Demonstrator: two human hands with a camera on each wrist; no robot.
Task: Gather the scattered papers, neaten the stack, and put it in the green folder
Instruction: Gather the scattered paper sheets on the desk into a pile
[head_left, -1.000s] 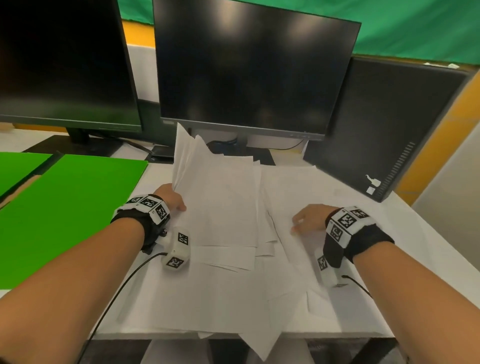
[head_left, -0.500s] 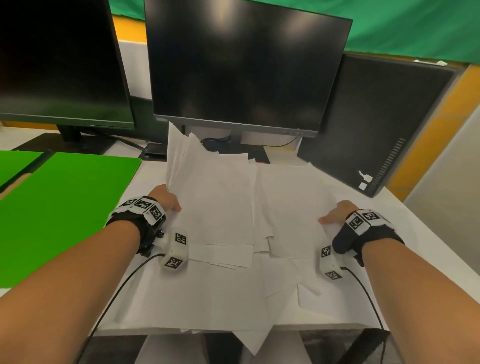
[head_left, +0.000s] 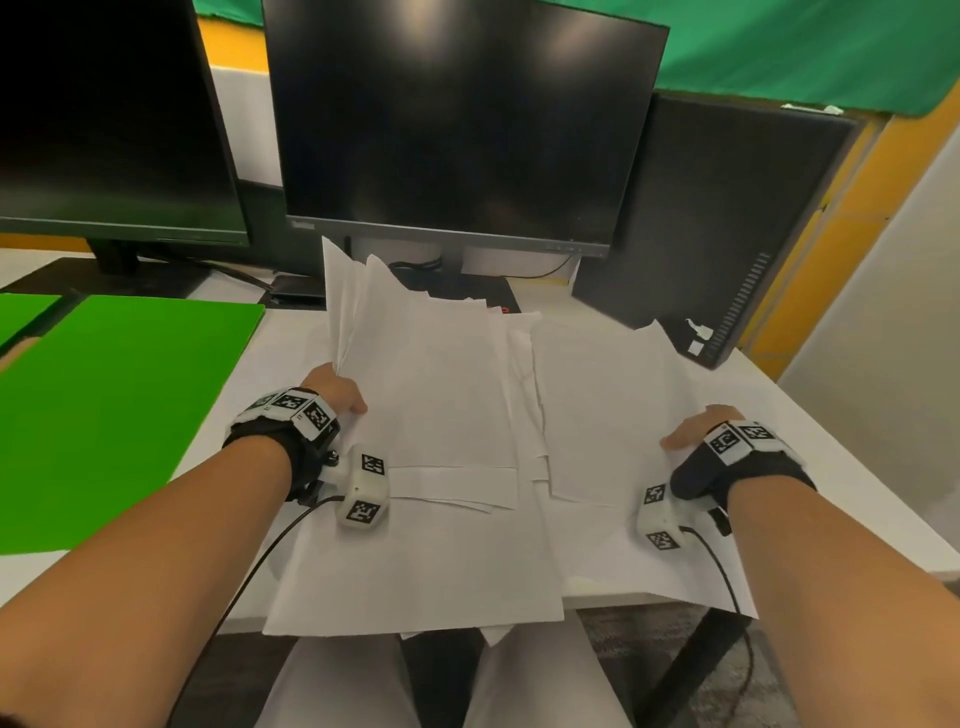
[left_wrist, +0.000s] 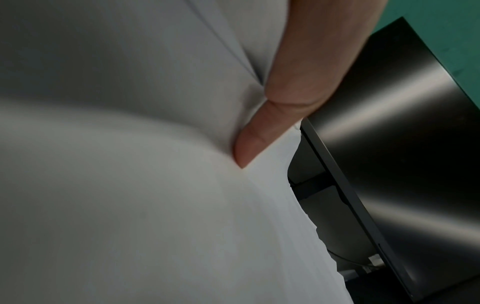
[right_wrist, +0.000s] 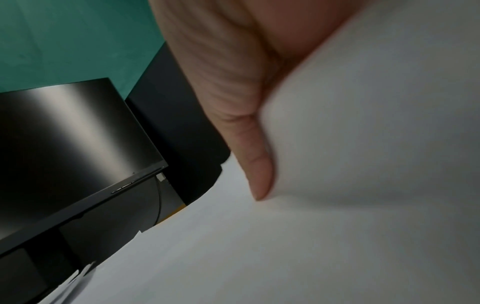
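A loose spread of white paper sheets (head_left: 447, 415) covers the middle of the white desk (head_left: 852, 483), some hanging over its near edge. The left hand (head_left: 335, 392) grips the left edge of several sheets, thumb (left_wrist: 262, 142) on top, lifting that side. The right hand (head_left: 693, 428) holds the right edge, thumb (right_wrist: 257, 170) pressed on top; its fingers are hidden under the paper. The flat green folder (head_left: 119, 410) lies left of the sheets. Behind stand 2 dark monitors (head_left: 462, 124) and a black computer tower (head_left: 727, 218).
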